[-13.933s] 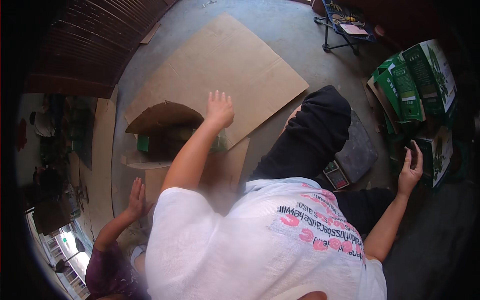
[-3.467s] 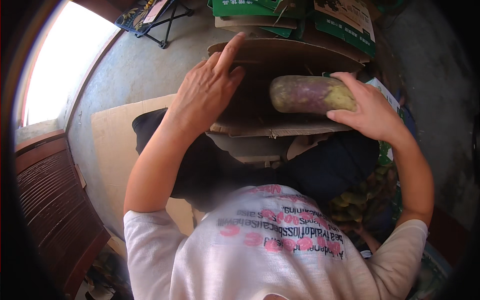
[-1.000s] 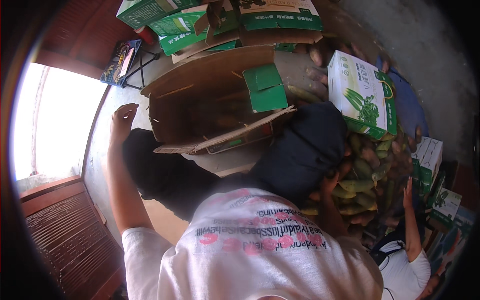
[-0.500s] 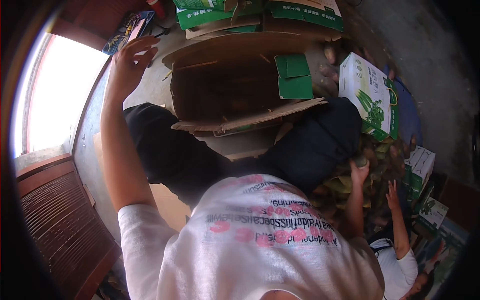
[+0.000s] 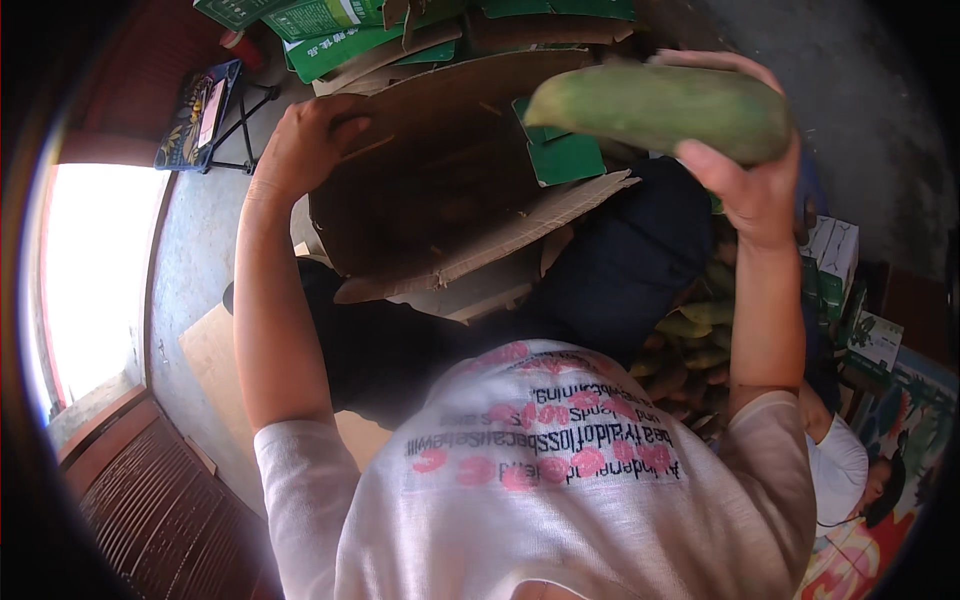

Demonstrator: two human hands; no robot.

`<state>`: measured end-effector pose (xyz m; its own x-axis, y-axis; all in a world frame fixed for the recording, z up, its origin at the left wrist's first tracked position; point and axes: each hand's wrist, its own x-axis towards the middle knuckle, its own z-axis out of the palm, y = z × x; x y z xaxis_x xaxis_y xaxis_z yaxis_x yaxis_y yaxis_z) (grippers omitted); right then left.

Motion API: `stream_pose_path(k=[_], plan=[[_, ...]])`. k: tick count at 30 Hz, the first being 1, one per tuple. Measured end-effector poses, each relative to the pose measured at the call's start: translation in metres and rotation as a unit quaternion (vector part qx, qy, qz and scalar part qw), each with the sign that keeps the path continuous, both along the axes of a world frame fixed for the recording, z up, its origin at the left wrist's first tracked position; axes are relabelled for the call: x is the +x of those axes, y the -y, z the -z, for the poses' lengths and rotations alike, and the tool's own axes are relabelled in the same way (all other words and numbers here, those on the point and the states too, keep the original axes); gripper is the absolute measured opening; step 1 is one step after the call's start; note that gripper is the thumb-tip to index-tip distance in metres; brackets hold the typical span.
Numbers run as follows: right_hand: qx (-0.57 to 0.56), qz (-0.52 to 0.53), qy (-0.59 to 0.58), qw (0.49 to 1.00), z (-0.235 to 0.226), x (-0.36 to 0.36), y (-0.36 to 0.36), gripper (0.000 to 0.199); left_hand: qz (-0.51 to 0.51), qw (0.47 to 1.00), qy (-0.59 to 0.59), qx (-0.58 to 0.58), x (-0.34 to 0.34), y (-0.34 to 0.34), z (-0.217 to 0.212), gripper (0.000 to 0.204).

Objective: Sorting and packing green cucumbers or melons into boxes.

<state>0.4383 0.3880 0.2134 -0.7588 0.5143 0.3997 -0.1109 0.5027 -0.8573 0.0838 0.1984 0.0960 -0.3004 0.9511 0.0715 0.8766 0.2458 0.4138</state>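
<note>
The person's right hand (image 5: 757, 195) grips a long green radish (image 5: 665, 110) over one end of an open cardboard box (image 5: 440, 112); the left hand (image 5: 310, 145) curls at its rim, grip unclear.

A long green radish (image 5: 660, 108) — nearly level, tapering leftward — is held near an open cardboard box (image 5: 490, 238).

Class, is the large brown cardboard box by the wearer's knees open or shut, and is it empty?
Open: the large brown cardboard box gapes between parted flaps. Whether empty, cannot tell: shadow hides its bottom.
</note>
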Motion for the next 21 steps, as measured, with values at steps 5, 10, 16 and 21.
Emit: stream_pose_path(k=[5,10,16,21], plan=[[0.066,-0.207,0.185,0.958,0.083,-0.117,0.037,0.056,-0.006,0.999,0.029,0.027,0.002,0.0,0.0,0.02],[0.208,-0.229,0.463,0.831,0.152,-0.167,0.048,0.067,0.004,0.998,0.02,0.052,0.007,0.003,-0.007,0.015],[0.281,-0.21,0.426,0.834,0.15,-0.176,0.056,0.058,-0.006,0.998,0.054,0.018,0.006,0.004,-0.01,0.021],[0.147,-0.12,0.128,0.973,0.031,-0.112,0.03,0.032,-0.027,0.998,0.039,0.037,-0.003,0.014,0.001,0.016]])
